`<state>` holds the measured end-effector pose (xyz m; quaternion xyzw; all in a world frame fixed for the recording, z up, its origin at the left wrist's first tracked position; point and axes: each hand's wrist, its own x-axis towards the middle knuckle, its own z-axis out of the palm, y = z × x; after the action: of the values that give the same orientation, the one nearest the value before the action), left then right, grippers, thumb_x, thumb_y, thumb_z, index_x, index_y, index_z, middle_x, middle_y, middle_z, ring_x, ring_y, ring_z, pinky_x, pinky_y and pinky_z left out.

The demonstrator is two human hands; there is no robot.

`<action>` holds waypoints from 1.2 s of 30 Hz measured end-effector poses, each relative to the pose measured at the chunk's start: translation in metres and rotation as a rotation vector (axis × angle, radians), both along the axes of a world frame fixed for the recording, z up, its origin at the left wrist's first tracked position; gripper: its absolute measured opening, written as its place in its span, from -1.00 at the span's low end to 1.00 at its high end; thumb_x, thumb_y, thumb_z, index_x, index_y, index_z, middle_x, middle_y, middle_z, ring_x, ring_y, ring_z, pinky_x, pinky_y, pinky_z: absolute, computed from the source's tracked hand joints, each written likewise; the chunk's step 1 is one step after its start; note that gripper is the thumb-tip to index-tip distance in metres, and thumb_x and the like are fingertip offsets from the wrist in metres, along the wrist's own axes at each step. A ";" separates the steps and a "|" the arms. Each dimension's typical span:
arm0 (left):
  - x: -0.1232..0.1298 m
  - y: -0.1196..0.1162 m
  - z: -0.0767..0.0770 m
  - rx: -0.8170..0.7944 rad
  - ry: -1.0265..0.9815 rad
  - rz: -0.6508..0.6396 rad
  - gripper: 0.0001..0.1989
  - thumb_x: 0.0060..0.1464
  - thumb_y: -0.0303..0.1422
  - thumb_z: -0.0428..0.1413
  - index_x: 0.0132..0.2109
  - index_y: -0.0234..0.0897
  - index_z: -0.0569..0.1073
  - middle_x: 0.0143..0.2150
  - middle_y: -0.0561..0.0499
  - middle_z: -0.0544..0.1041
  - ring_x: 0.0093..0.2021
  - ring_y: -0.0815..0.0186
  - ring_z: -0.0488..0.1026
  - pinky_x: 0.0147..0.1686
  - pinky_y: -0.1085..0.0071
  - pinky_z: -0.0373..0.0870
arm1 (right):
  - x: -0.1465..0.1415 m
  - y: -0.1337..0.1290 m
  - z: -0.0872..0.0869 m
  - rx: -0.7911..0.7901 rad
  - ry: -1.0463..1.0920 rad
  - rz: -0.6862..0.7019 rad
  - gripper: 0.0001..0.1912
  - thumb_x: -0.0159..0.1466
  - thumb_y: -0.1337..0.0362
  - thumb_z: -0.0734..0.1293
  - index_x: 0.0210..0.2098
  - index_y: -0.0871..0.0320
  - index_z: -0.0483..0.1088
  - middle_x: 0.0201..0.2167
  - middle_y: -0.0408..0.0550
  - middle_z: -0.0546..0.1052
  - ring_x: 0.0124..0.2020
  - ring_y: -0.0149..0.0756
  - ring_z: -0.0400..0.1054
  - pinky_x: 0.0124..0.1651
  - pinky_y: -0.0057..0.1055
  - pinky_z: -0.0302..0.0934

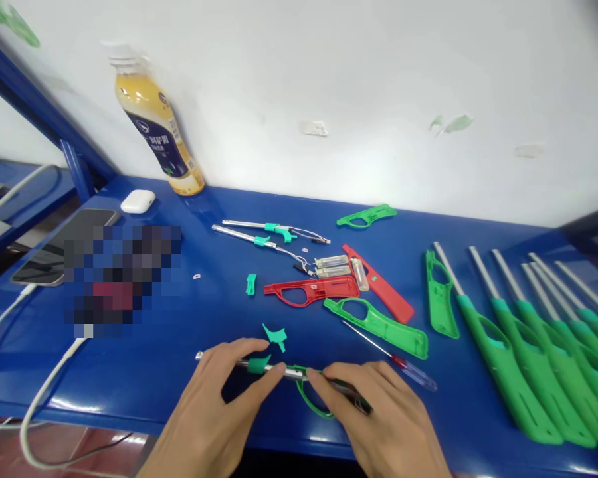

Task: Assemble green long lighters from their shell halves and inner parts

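Observation:
Near the table's front edge, my left hand (224, 392) pinches the metal lighter tube (294, 374), which carries a teal collar (258, 365). My right hand (379, 411) is closed over a green lighter shell (313, 403), covering most of it, with thumb and index finger at the tube's inner end. Wires peek out beneath the right fingers. Just beyond my left fingertips lies a loose teal trigger (276, 336). A screwdriver (406, 369) with a red and clear handle rests past my right hand, beside another green half shell (379, 325).
Red half shells (311, 291), clear fuel tanks (333, 265) and two wired tubes (244, 236) lie mid-table. Several assembled green lighters (508, 372) line the right side. A juice bottle (154, 126) leans on the wall; a phone (62, 245) and white earbud case (138, 201) sit left.

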<state>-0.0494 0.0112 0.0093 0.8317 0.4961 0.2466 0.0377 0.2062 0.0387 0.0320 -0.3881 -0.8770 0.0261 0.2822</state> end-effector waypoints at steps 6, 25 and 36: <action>0.008 0.005 0.002 0.080 -0.142 -0.032 -0.60 0.33 -0.68 0.01 0.09 -0.19 0.58 0.02 -0.04 0.55 0.04 0.36 0.52 0.04 0.41 0.48 | -0.003 0.001 -0.001 0.039 0.017 -0.010 -0.62 0.48 0.51 0.17 -0.02 0.14 0.60 -0.30 -0.14 0.62 -0.46 -0.48 0.41 -0.36 -0.39 0.19; 0.001 0.005 0.004 0.001 -0.137 -0.031 -0.56 0.33 -0.64 -0.02 0.14 -0.11 0.54 0.08 -0.03 0.55 0.07 0.32 0.53 0.05 0.35 0.50 | 0.017 -0.011 0.000 0.002 -0.057 -0.090 -0.65 0.49 0.25 0.28 0.22 0.07 0.47 -0.11 -0.09 0.64 -0.19 -0.31 0.54 -0.12 -0.30 0.34; -0.005 0.001 -0.003 -0.053 -0.065 -0.052 -0.63 0.38 -0.57 0.02 0.17 -0.12 0.51 0.17 -0.03 0.44 0.18 0.31 0.42 0.18 0.36 0.34 | 0.048 -0.025 -0.009 -0.079 0.112 -0.150 -0.84 0.41 0.36 0.37 -0.06 0.06 0.57 -0.19 -0.09 0.64 -0.19 -0.32 0.53 -0.12 -0.35 0.46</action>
<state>-0.0543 0.0120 0.0067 0.8346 0.4791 0.2591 0.0823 0.2543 0.0137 0.0227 -0.4614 -0.8266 0.0614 0.3165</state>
